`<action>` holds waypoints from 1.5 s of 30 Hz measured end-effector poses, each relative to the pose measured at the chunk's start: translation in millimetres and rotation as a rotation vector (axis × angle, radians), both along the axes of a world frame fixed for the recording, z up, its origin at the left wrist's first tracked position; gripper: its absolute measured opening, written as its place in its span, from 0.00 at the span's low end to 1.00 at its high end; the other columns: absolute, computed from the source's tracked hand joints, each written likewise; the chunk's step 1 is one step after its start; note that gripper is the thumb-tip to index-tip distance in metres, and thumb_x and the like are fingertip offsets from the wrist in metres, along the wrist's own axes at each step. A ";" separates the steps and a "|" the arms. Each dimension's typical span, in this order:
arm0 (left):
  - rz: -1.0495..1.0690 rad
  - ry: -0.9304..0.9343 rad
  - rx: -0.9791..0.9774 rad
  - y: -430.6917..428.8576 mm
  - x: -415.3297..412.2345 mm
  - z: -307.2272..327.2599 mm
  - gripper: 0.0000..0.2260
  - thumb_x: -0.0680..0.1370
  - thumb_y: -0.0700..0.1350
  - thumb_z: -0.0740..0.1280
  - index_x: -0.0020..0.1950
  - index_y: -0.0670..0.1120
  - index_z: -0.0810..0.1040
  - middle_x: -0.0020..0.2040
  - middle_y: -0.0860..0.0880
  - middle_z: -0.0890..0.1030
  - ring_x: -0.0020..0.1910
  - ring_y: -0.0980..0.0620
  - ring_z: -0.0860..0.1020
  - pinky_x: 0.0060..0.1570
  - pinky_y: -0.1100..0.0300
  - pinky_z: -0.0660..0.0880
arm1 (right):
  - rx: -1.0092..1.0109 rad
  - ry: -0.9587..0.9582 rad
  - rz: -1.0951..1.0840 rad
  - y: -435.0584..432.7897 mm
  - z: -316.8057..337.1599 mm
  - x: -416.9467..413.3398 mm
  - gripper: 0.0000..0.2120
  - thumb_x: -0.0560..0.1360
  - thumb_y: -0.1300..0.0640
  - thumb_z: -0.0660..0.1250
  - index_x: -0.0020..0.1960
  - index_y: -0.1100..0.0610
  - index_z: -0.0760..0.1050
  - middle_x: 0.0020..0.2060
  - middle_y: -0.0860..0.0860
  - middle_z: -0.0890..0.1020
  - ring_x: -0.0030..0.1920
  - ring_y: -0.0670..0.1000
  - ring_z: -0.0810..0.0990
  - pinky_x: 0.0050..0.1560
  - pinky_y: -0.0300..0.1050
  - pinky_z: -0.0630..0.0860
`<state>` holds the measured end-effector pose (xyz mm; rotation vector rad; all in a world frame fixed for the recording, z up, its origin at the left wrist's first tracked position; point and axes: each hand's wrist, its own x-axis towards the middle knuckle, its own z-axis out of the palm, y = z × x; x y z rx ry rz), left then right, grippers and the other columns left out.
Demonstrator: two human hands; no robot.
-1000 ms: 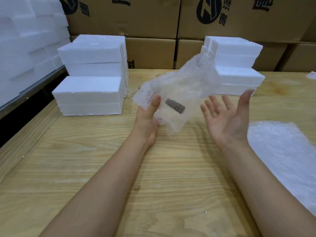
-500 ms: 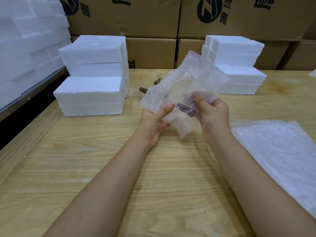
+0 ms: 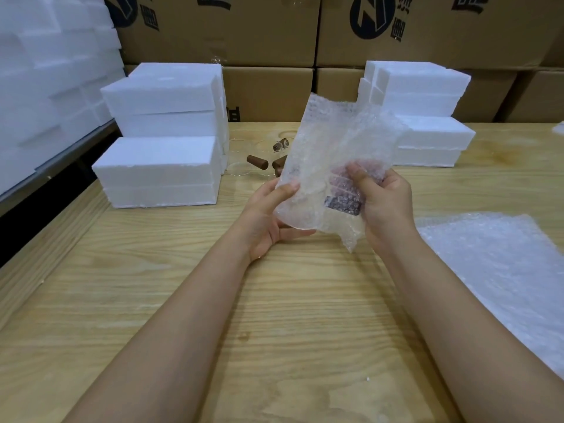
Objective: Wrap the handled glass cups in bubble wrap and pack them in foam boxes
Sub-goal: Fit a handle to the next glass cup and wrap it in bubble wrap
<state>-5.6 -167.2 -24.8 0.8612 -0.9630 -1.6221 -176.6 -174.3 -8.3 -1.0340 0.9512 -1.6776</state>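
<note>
Head view: both hands hold a cup (image 3: 308, 206) above the tabletop (image 3: 274, 315), half rolled in a sheet of wrap (image 3: 338, 154). The left hand (image 3: 268, 221) cradles the cup from below and the left, thumb pressed on the wrap's front, so its grip is clamped on the bundle. The right hand (image 3: 384, 206) is closed over the wrap on the right side, just above the brown handle (image 3: 345, 204), which shows through the bubbles.

The step in hand looks like rolling the wrap closed. To do it well, the left hand should keep the cup steady while the right pulls the free flap snug across the handle, the part most likely to poke out. The loose top of the wrap, standing tall above the cup, wants folding down over the mouth, and the tail below tucking under.

Behind the cup, more handled cups (image 3: 259, 163) lie unwrapped on the tabletop. Foam boxes (image 3: 158, 166) stack to the left of the cup and others (image 3: 427, 117) to the right behind it. Spare wrap (image 3: 500, 270) lies right of the cup.
</note>
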 end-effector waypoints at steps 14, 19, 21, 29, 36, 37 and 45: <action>0.093 -0.196 -0.208 2.5 -13.3 -4.2 0.17 0.75 0.32 0.66 0.63 0.43 0.77 0.49 0.43 0.83 0.46 0.44 0.83 0.42 0.45 0.81 | 0.118 0.489 0.115 10.0 0.9 12.2 0.15 0.68 0.59 0.76 0.46 0.50 0.71 0.45 0.48 0.79 0.36 0.50 0.77 0.28 0.39 0.72; 0.066 -0.202 -0.305 6.5 -13.3 -0.5 0.19 0.65 0.38 0.65 0.56 0.44 0.78 0.46 0.46 0.82 0.44 0.48 0.81 0.43 0.54 0.78 | 0.176 0.574 0.316 11.3 3.8 12.9 0.17 0.70 0.63 0.71 0.53 0.47 0.74 0.40 0.43 0.84 0.40 0.42 0.82 0.35 0.34 0.76; 0.021 -0.194 -0.294 7.9 -14.5 1.4 0.22 0.67 0.40 0.64 0.61 0.40 0.76 0.49 0.44 0.81 0.47 0.46 0.79 0.45 0.54 0.77 | 0.151 0.626 0.249 13.4 5.0 16.5 0.13 0.70 0.66 0.66 0.45 0.47 0.77 0.35 0.44 0.84 0.37 0.43 0.82 0.32 0.33 0.74; 0.120 -0.349 -0.391 2.6 -19.1 -2.8 0.15 0.76 0.29 0.62 0.52 0.48 0.78 0.46 0.51 0.83 0.46 0.52 0.81 0.45 0.56 0.79 | 0.139 0.631 0.213 16.3 0.0 25.4 0.08 0.73 0.61 0.65 0.48 0.50 0.78 0.39 0.49 0.83 0.41 0.50 0.82 0.36 0.43 0.77; 0.189 -0.359 -0.363 1.8 -17.4 0.7 0.31 0.68 0.21 0.54 0.38 0.57 0.80 0.35 0.59 0.83 0.33 0.59 0.82 0.21 0.65 0.72 | 0.188 0.269 0.515 15.7 -2.6 19.6 0.17 0.77 0.42 0.62 0.49 0.53 0.83 0.46 0.54 0.86 0.48 0.55 0.84 0.51 0.48 0.81; 0.184 -0.365 -0.376 1.6 -18.1 0.0 0.29 0.67 0.21 0.54 0.39 0.55 0.79 0.35 0.58 0.83 0.33 0.59 0.82 0.21 0.65 0.72 | 0.163 0.331 0.456 15.8 -4.3 21.3 0.15 0.78 0.43 0.61 0.50 0.51 0.81 0.47 0.52 0.86 0.48 0.53 0.85 0.51 0.47 0.81; 0.059 -0.328 -0.453 7.7 -15.0 3.0 0.17 0.63 0.31 0.61 0.50 0.40 0.77 0.46 0.46 0.80 0.41 0.56 0.80 0.38 0.64 0.77 | 0.090 0.481 0.210 19.7 -7.0 23.7 0.15 0.73 0.69 0.65 0.46 0.49 0.79 0.34 0.44 0.83 0.34 0.42 0.82 0.31 0.36 0.76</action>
